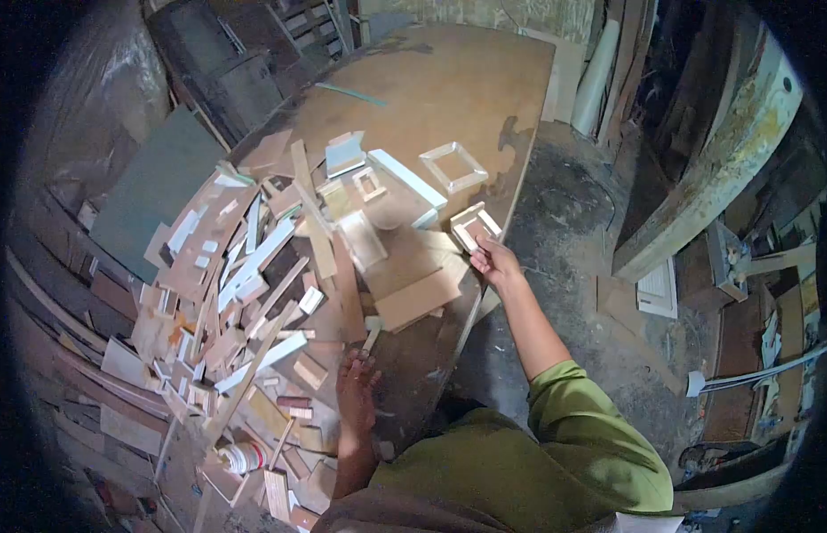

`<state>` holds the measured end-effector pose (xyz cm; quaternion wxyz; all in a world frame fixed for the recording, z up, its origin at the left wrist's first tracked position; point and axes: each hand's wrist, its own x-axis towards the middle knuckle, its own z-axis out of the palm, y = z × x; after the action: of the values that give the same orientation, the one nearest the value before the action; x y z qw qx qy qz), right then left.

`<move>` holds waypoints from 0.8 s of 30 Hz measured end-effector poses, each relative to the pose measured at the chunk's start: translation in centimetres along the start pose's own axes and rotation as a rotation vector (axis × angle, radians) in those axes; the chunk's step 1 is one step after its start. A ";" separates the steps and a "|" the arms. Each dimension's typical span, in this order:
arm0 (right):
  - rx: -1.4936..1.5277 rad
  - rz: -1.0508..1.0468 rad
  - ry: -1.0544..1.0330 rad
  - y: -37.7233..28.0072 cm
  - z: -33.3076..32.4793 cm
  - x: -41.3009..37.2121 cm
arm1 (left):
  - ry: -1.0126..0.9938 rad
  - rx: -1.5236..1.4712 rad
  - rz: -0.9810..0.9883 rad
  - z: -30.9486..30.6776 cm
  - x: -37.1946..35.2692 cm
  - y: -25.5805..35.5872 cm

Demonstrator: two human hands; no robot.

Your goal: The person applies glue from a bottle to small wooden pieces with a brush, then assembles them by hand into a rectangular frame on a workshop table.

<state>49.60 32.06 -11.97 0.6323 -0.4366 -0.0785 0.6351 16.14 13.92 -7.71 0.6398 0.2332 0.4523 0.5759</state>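
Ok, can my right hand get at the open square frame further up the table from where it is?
Probably yes. The right hand touches the small frame, and the square frame lies just beyond it with only bare tabletop between. Nothing covers it.

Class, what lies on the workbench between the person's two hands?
In the head view, flat tan plywood offcuts lie between the left hand, resting on the brown bench, and the right hand, touching a small square wooden frame.
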 end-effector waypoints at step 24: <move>-0.018 -0.092 0.164 1.3 -2.6 17.9 | -0.274 0.230 -0.190 24.4 18.6 -6.8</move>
<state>53.62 46.24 -22.51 0.6613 -0.4887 -0.0522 0.5667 39.01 35.46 -7.27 0.7159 0.3371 0.4437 0.4207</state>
